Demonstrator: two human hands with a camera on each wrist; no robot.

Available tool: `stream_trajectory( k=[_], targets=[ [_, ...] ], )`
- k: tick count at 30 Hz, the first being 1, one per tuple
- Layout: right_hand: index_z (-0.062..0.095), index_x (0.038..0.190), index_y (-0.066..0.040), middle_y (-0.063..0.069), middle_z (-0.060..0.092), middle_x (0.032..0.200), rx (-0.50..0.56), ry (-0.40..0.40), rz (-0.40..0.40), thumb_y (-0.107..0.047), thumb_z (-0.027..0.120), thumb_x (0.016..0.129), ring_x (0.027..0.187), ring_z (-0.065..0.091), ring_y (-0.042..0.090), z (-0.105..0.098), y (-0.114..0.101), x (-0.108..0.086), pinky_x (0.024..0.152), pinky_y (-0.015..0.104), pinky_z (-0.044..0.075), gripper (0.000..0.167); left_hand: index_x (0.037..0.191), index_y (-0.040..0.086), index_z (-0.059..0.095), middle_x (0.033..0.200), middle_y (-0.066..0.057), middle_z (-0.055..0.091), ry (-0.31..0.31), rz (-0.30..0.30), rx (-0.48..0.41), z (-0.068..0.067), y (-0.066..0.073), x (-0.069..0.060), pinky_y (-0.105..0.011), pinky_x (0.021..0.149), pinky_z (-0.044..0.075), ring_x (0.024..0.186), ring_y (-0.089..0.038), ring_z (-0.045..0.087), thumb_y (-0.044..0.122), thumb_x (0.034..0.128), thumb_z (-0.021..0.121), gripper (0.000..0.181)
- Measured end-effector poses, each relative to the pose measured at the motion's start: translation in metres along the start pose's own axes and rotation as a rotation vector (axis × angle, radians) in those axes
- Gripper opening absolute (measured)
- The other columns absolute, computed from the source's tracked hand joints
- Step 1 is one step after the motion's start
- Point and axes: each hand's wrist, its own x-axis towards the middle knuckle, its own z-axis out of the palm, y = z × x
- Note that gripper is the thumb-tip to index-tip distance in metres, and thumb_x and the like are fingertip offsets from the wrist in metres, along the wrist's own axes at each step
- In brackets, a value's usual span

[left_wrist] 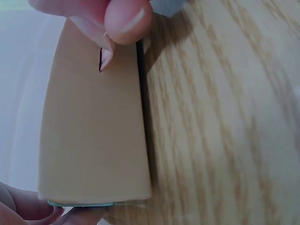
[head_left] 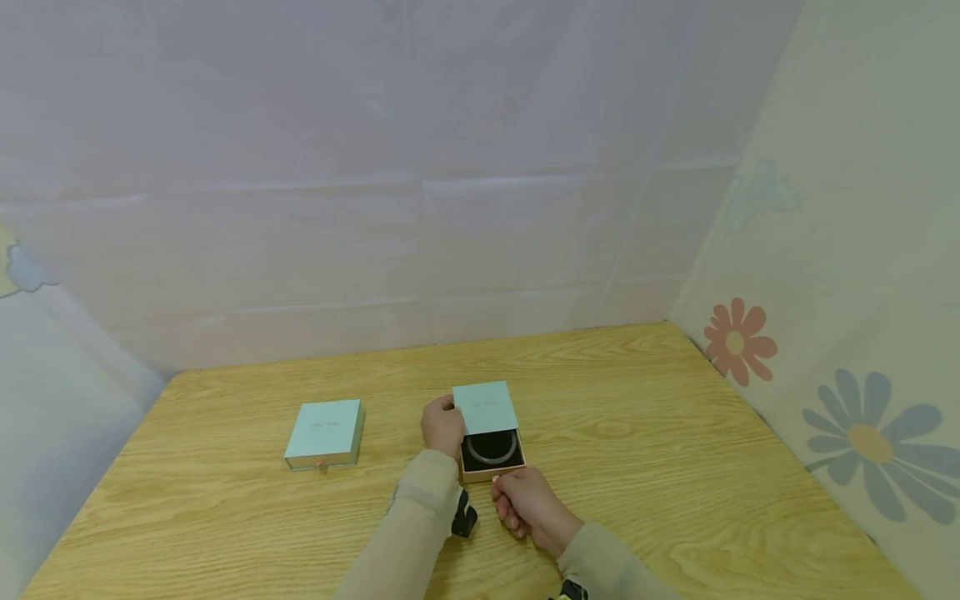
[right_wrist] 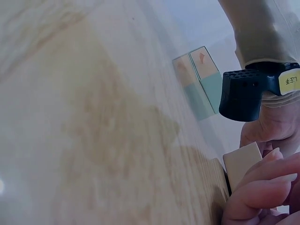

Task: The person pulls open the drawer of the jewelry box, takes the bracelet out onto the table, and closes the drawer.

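Pale-blue card, likely stiff and light, sheathed the box (head_left: 486, 407), its drawer (head_left: 493, 477) partway out with a bangle (head_left: 491, 462) inside, perhaps breakable. My left hand (head_left: 442, 427) gripped the box's left side; at its front, my right hand (head_left: 531, 505) pinched the soft ribbon tab (left_wrist: 108, 55), which I judged best for gentle pulling. Another box (head_left: 325, 427) lay left of it.

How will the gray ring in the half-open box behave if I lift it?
The gray ring will probably stay stiff, judging by its even curve. Stood on edge, that rounded outline could roll. Its band looks smooth, so it may be slippery.
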Motion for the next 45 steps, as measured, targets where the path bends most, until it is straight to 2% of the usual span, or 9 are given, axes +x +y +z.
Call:
stream_trajectory(
  k=[26,38,45],
  targets=[
    [0.056,0.072,-0.01,-0.005,0.045,0.05,-0.001,-0.017,0.015,-0.01,0.045,0.098,0.039,0.032,0.005,0.0,0.004,-0.0026,0.039,0.02,0.029,0.028,0.133,-0.01,0.053,0.128,-0.029,0.054,-0.014,0.005,-0.013,-0.0015,0.0018,-0.0026,-0.021,0.041,0.027,0.041,-0.008,0.026,-0.008,0.0961,0.039,0.039],
    [0.056,0.073,-0.01,-0.004,0.045,0.051,0.003,-0.019,0.019,-0.011,0.045,0.099,0.039,0.034,0.005,-0.0001,0.0038,-0.0048,0.039,0.02,0.031,0.029,0.132,-0.009,0.054,0.126,-0.028,0.056,0.006,0.004,0.0,-0.0003,0.001,-0.0007,-0.021,0.042,0.028,0.043,-0.009,0.028,-0.008,0.0948,0.039,0.04],
    [0.055,0.073,-0.01,-0.004,0.045,0.051,-0.005,-0.029,0.005,-0.011,0.044,0.1,0.039,0.034,0.005,-0.0007,0.0053,-0.0049,0.039,0.021,0.031,0.029,0.134,-0.01,0.052,0.13,-0.029,0.053,0.003,0.003,0.001,0.0,0.0012,-0.0006,-0.022,0.043,0.029,0.044,-0.009,0.028,-0.006,0.0964,0.04,0.039]
  ],
)
